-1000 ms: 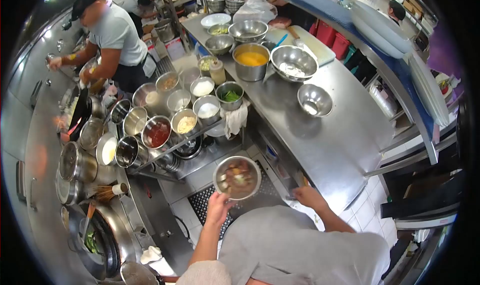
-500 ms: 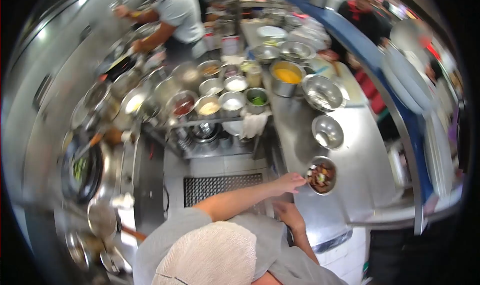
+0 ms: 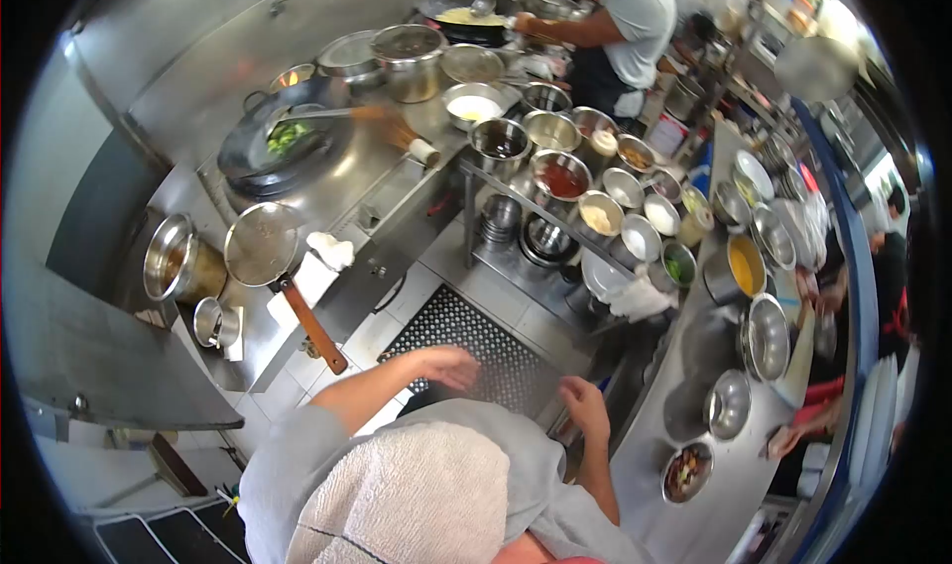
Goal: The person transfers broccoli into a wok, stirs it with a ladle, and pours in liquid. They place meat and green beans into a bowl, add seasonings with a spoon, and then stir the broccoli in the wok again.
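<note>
My left hand (image 3: 451,368) is over the floor mat, open, its fingers loosely bent and holding nothing. To its right is my right hand (image 3: 584,403), also empty, with loosely curled fingers that stand apart; it is near the edge of the steel counter (image 3: 635,465). A metal bowl of mixed dark and pale pieces (image 3: 686,472) rests on that counter, apart from both hands. Ahead on the left, a black wok (image 3: 253,158) holds chopped green vegetables (image 3: 288,138). A wooden-handled strainer or pan (image 3: 260,245) lies nearer, its handle pointing toward me.
Several steel containers of sauces and ingredients (image 3: 561,177) stand on a rack ahead. A co-worker (image 3: 635,34) works at another wok (image 3: 466,17). More bowls (image 3: 729,405) line the right counter, where another person's hand (image 3: 783,440) rests at the far side. A perforated mat (image 3: 476,331) covers the floor.
The view has swung left toward the stove. My left hand has left the bowl of mixed pieces, which stays on the counter. Both hands are now in front of my body.
</note>
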Motion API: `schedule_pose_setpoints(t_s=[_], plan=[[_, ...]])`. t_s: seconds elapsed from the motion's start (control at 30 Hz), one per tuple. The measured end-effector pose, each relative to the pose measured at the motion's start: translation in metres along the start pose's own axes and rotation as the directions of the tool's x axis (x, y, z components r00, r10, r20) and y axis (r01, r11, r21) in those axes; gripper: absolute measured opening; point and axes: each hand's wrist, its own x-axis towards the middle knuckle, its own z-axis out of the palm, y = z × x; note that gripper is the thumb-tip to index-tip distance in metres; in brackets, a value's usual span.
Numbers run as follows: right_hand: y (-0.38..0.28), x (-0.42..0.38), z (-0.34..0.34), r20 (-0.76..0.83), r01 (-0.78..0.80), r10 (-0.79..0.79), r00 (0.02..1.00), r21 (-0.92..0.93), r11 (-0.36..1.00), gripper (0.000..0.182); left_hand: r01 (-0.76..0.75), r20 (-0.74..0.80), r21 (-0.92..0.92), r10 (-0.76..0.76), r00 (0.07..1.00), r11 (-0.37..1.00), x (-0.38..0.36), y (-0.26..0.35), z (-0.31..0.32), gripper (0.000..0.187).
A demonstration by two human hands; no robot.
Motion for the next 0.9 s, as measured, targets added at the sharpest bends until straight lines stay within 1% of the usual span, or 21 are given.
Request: schedule_pose_setpoints(t_s=[0.03,0.07,0.1,0.17,0.23,0.27,0.3,0.37,0.4,0.43,0.47,0.5,0.53,0.57,0.6,0.63,0.67,0.7,0.77,0.83,0.9], plan=[[-0.005,0.018,0.007,0.022,0.042,-0.041,0.999,-0.034,0.999,0.026,-0.041,-0.006,-0.088,0.040,0.999,0.995,-0.028,0.005,0.003,0.014],[-0.006,0.035,0.018,0.047,0.078,-0.075,0.996,-0.064,0.995,0.026,-0.127,-0.054,-0.141,0.120,0.991,0.982,-0.031,0.001,-0.006,0.019],[-0.017,0.043,0.028,0.071,0.108,-0.102,0.992,-0.090,0.990,0.027,-0.233,-0.117,-0.186,0.214,0.970,0.955,-0.028,-0.005,-0.013,0.016],[-0.044,0.065,0.049,0.191,0.175,-0.145,0.971,-0.152,0.973,0.028,-0.363,-0.181,-0.189,0.331,0.926,0.912,-0.016,-0.012,-0.029,0.025],[-0.062,0.080,0.071,0.291,0.275,-0.203,0.935,-0.230,0.934,0.028,-0.388,-0.172,-0.101,0.368,0.914,0.916,-0.032,0.005,-0.028,0.024],[-0.068,0.088,0.082,0.325,0.286,-0.201,0.924,-0.239,0.928,0.027,-0.408,-0.159,-0.101,0.390,0.907,0.907,-0.035,0.015,-0.032,0.023],[-0.068,0.099,0.096,0.370,0.363,-0.250,0.895,-0.277,0.889,0.025,-0.423,-0.141,-0.098,0.408,0.902,0.901,-0.041,0.023,-0.036,0.022],[-0.062,0.120,0.115,0.444,0.487,-0.314,0.839,-0.354,0.799,0.022,-0.485,-0.177,-0.075,0.467,0.866,0.871,-0.052,0.042,-0.047,0.020],[-0.073,0.124,0.117,0.480,0.508,-0.288,0.829,-0.429,0.747,0.023,-0.510,-0.196,-0.069,0.490,0.849,0.857,-0.057,0.046,-0.054,0.019],[-0.065,0.135,0.126,0.494,0.514,-0.282,0.823,-0.433,0.741,0.024,-0.524,-0.205,-0.051,0.504,0.839,0.850,-0.065,0.048,-0.061,0.019],[-0.058,0.144,0.135,0.511,0.588,-0.354,0.783,-0.423,0.690,0.024,-0.551,-0.200,-0.059,0.531,0.823,0.832,-0.072,0.054,-0.067,0.019],[-0.058,0.147,0.135,0.511,0.619,-0.382,0.770,-0.454,0.641,0.025,-0.592,-0.182,-0.089,0.571,0.800,0.801,-0.078,0.057,-0.074,0.020],[-0.059,0.149,0.135,0.510,0.646,-0.409,0.756,-0.485,0.590,0.026,-0.589,-0.211,-0.093,0.562,0.799,0.803,-0.090,0.064,-0.070,0.020],[-0.072,0.151,0.129,0.468,0.565,-0.340,0.816,-0.516,0.644,0.027,-0.588,-0.239,-0.088,0.556,0.796,0.804,-0.099,0.069,-0.068,0.022],[-0.085,0.152,0.123,0.421,0.477,-0.268,0.867,-0.544,0.690,0.028,-0.593,-0.213,-0.094,0.566,0.796,0.799,-0.098,0.068,-0.075,0.019],[-0.101,0.151,0.112,0.343,0.309,-0.138,0.929,-0.515,0.799,0.029,-0.591,-0.199,-0.121,0.564,0.801,0.797,-0.090,0.065,-0.087,0.019],[-0.097,0.152,0.102,0.231,0.295,-0.205,0.951,-0.483,0.825,0.029,-0.569,-0.172,-0.111,0.548,0.819,0.815,-0.087,0.067,-0.088,0.018],[-0.092,0.152,0.087,0.132,0.304,-0.274,0.953,-0.461,0.834,0.029,-0.559,-0.165,-0.115,0.539,0.826,0.821,-0.083,0.071,-0.085,0.018],[-0.091,0.142,0.050,-0.108,0.208,-0.261,0.959,-0.353,0.912,0.027,-0.487,-0.069,-0.063,0.483,0.873,0.871,-0.077,0.079,-0.076,0.017],[-0.089,0.120,0.009,-0.279,0.127,-0.195,0.940,-0.246,0.961,0.027,-0.434,0.018,-0.003,0.434,0.901,0.901,-0.069,0.093,-0.064,0.017],[-0.067,0.101,-0.017,-0.394,0.007,-0.055,0.918,-0.122,0.992,0.027,-0.393,0.120,0.061,0.385,0.915,0.917,-0.053,0.108,-0.046,0.016]])
